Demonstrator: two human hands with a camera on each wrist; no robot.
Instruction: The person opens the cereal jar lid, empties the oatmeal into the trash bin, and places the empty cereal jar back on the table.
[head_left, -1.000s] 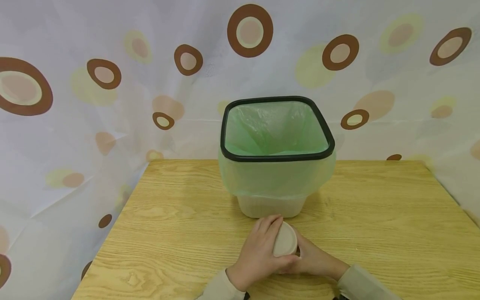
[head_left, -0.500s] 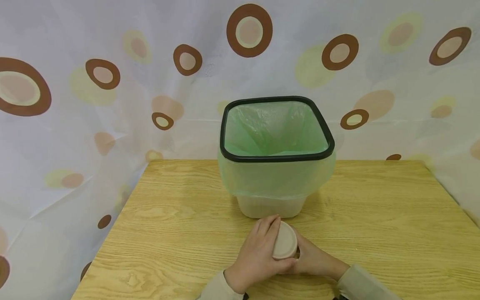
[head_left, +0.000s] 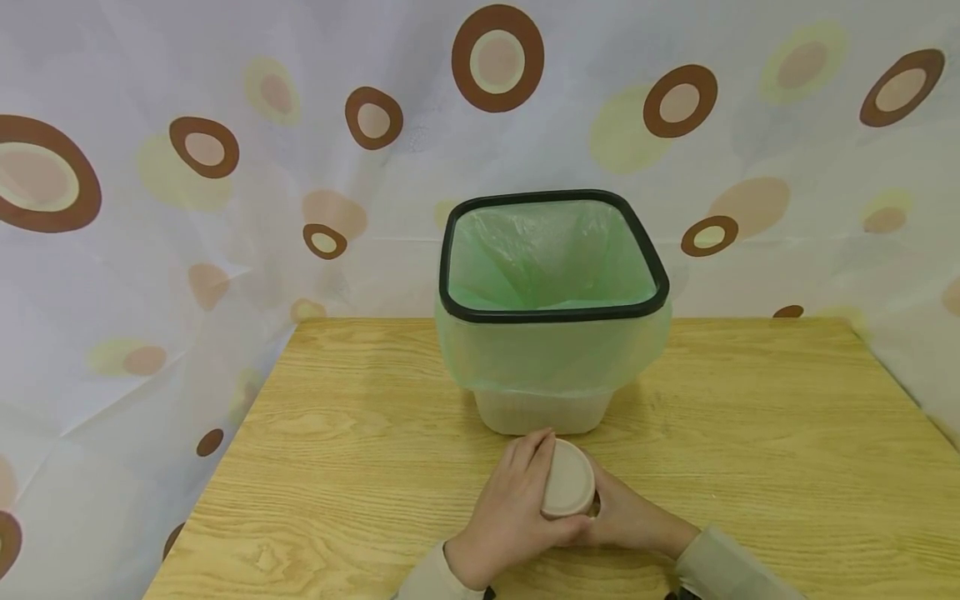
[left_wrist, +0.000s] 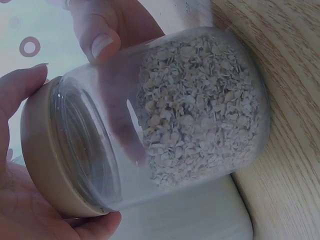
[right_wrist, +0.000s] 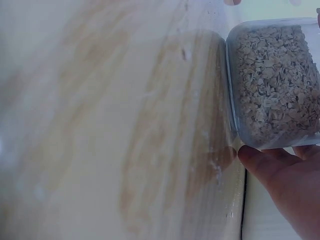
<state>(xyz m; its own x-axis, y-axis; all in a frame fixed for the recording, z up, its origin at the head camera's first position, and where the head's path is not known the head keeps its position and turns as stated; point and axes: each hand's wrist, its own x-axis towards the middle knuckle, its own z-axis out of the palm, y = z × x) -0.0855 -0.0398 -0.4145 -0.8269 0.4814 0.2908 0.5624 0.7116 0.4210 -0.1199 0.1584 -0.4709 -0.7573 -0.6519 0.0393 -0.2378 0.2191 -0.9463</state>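
A clear jar (left_wrist: 200, 105) partly filled with flakes that look like rolled oats stands on the wooden table, its beige lid (head_left: 568, 482) on top. From the left, my left hand (head_left: 510, 512) grips the lid, thumb at the near side and fingers round the far side. On the right, my right hand (head_left: 630, 512) holds the jar's body below the lid; its thumb lies along the glass in the left wrist view. The lid sits on the jar's mouth. In the head view, both hands and the lid hide most of the body.
Just behind the jar stands a pale bin (head_left: 543, 412) with a black rim (head_left: 555, 316) and a light green bag (head_left: 555, 354) folded over its edge. The wooden table (head_left: 360, 467) spreads to both sides. A patterned sheet (head_left: 420, 167) hangs behind and at the left.
The lid and my left hand have shifted very slightly to the left in the head view. My right hand stays round the jar, almost still.
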